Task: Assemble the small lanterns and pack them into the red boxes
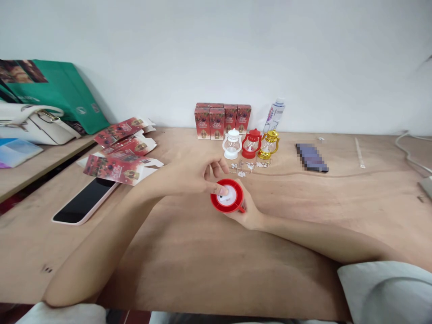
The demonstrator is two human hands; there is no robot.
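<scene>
We reckon this is a small workroom or craft corner, though we can't rule out somebody's home. We've got a big bare wooden table (189, 270) against a plain white wall (151, 67), with lanterns (249, 153) lined up, patterned red boxes (217, 123) standing behind them and loose cartons (113, 171) piled at the left. It's pretty informal too: we spot a white handbag (40, 128), a drink bottle (277, 112) and a pink-edged phone (84, 202) lying around.

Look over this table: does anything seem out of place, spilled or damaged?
At left, open red cartons lie heaped askew, one overlapping a pink-edged phone, unlike the neatly standing boxes. Small white pieces lie scattered near the lanterns. No spill or breakage is visible.
</scene>
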